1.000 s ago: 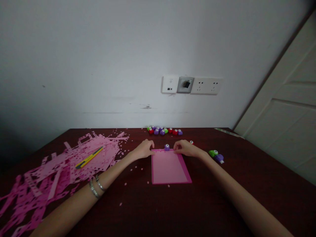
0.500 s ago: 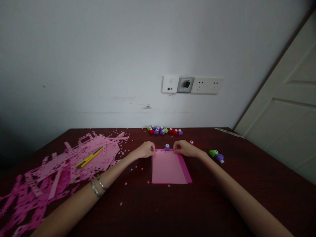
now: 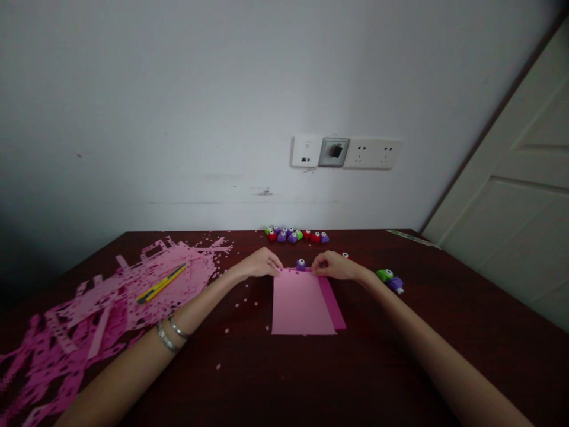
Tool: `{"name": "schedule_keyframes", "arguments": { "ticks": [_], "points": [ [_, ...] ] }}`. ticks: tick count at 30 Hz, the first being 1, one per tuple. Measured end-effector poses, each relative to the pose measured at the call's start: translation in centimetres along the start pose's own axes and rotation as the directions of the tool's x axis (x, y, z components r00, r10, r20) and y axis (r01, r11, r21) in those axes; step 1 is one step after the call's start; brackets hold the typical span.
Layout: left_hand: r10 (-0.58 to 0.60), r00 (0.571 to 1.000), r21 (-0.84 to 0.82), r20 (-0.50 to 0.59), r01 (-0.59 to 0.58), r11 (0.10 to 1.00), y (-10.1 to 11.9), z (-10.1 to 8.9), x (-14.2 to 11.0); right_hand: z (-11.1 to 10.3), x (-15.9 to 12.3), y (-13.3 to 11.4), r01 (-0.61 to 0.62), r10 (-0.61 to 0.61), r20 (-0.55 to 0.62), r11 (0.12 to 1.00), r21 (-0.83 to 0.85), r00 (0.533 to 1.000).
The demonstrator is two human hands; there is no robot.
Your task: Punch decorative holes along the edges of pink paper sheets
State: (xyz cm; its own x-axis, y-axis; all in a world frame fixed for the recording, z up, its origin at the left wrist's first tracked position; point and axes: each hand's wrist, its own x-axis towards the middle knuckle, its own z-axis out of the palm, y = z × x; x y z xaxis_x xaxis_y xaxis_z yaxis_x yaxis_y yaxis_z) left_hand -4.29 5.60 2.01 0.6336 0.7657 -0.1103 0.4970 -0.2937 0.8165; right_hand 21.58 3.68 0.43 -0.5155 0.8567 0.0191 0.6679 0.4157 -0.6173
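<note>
In front of me a light pink sheet of paper (image 3: 301,305) lies over a darker pink sheet (image 3: 333,305), whose right side sticks out. My left hand (image 3: 263,263) pinches the far left corner of the light sheet. At the far right corner, my right hand (image 3: 329,264) has its thumb and fingers closed on the same sheet. Between the hands, just beyond the far edge, stands a small purple craft punch (image 3: 301,265) with a white round top. A few tiny pink bits lie along that far edge.
Cut pink paper scraps (image 3: 133,290) pile up on the left, with a yellow utility knife (image 3: 160,284) on top. Several coloured punches (image 3: 292,237) line the wall side. A green punch (image 3: 384,274) and a purple punch (image 3: 395,284) lie right. A ruler (image 3: 413,239) rests at the back right.
The light pink sheet has shifted slightly toward me, so its near edge now covers the dark sheet's near edge. My left hand has risen a little and turned at the corner.
</note>
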Motion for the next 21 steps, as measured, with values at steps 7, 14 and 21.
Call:
{"name": "schedule_keyframes", "arguments": {
  "ticks": [7, 14, 21],
  "points": [
    [-0.038, 0.998, 0.039, -0.048, 0.040, 0.998, -0.17, 0.14, 0.06, 0.24, 0.03, -0.28, -0.033, 0.033, 0.000, 0.999, -0.003, 0.999],
    [0.010, 0.991, 0.215, -0.131, 0.018, 0.976, -0.31, 0.33, 0.19, 0.59, 0.11, -0.80, -0.071, 0.073, -0.045, 0.997, 0.041, 0.996],
    [0.024, 0.983, 0.208, -0.182, 0.015, 0.978, -0.71, 0.66, 0.45, 0.97, 0.45, -0.11, -0.093, 0.094, -0.105, 0.995, 0.021, 0.990]
  ]
}}
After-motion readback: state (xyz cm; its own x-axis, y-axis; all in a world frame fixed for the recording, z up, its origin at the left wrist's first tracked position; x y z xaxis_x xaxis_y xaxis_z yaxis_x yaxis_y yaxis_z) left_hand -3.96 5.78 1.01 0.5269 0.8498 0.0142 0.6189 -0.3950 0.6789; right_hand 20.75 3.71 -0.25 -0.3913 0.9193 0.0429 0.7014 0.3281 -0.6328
